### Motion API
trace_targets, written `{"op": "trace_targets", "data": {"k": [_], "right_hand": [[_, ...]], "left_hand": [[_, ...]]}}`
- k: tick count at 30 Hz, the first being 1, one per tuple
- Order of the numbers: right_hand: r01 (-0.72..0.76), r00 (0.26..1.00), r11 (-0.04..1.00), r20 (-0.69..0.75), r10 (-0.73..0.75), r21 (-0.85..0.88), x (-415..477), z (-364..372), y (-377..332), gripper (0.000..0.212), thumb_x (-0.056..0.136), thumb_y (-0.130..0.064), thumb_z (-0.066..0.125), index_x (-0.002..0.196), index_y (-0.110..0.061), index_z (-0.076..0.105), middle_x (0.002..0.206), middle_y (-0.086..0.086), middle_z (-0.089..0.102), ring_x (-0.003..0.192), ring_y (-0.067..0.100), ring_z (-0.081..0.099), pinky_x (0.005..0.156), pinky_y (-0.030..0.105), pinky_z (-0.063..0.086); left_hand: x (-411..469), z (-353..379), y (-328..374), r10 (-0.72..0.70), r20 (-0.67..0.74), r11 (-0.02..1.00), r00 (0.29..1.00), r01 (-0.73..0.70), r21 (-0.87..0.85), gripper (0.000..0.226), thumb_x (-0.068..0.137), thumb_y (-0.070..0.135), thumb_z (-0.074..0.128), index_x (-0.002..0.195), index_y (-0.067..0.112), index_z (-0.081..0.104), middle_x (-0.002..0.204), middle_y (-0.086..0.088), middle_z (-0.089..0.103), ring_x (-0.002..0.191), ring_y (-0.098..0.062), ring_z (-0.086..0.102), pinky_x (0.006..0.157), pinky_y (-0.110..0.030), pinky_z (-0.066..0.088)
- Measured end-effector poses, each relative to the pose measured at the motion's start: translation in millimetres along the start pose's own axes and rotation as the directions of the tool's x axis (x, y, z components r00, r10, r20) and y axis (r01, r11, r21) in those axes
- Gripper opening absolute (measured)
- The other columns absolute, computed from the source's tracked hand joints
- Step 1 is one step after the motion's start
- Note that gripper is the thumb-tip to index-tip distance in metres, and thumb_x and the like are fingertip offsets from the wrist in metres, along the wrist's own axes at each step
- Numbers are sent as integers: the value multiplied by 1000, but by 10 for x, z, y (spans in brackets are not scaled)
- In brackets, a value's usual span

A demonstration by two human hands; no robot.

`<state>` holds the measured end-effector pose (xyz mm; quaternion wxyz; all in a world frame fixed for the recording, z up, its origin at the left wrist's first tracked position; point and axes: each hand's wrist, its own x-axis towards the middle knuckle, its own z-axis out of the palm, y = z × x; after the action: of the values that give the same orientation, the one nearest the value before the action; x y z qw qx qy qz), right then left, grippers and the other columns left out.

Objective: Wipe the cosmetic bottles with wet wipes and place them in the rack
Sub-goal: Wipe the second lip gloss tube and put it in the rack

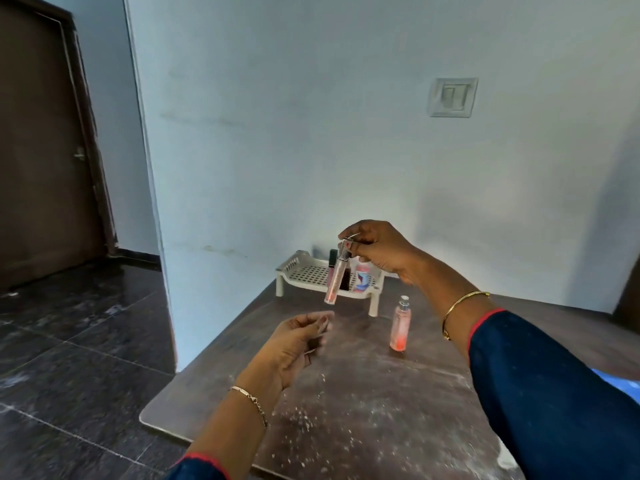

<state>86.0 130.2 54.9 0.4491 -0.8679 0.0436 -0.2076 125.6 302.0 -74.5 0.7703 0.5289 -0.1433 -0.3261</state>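
My right hand (pixel 375 249) pinches the top of a slim clear lip-gloss tube (pixel 334 280) with pink liquid at its bottom, which hangs in the air in front of the white perforated rack (pixel 304 271). In the rack stand a dark bottle (pixel 337 273) and a small pink-and-blue bottle (pixel 362 276), both partly hidden by the tube and my hand. My left hand (pixel 298 341) hovers below the tube with fingers loosely curled; it seems to hold nothing, and no wipe shows. A tall pink spray bottle (pixel 400 325) stands on the table right of the rack.
The dark wooden table (pixel 346 410) is speckled with white dust and stands against a pale blue wall. A blue object (pixel 620 382) peeks out behind my right sleeve. A dark tiled floor and a brown door (pixel 41 150) lie to the left.
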Motion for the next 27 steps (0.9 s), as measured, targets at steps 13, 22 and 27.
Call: {"op": "trace_targets", "data": {"k": [13, 22, 27], "right_hand": [[103, 988, 862, -47, -145, -496, 1527, 544, 774, 22, 89, -5, 61, 105, -18, 68, 113, 1, 68, 99, 18, 62, 85, 26, 46], [73, 993, 663, -9, -118, -745, 1766, 644, 1112, 22, 94, -22, 55, 109, -34, 64, 114, -12, 66, 117, 17, 48, 95, 38, 21], [60, 992, 668, -28, -121, -742, 1808, 662, 1142, 20, 93, -22, 57, 109, -33, 65, 114, -10, 67, 116, 18, 48, 93, 40, 20]], "left_hand": [[984, -525, 308, -44, -134, 980, 990, 69, 187, 13, 92, 11, 58, 95, 9, 71, 75, 0, 70, 61, -8, 57, 62, -21, 46], [1346, -556, 226, -102, -98, 966, 990, 123, 227, 15, 92, 12, 60, 101, 8, 71, 79, 0, 71, 61, -7, 58, 59, -20, 45], [1384, -547, 182, -107, -81, 959, 991, 124, 255, 13, 92, 14, 60, 99, 11, 71, 81, 1, 71, 65, -8, 58, 64, -22, 45]]}}
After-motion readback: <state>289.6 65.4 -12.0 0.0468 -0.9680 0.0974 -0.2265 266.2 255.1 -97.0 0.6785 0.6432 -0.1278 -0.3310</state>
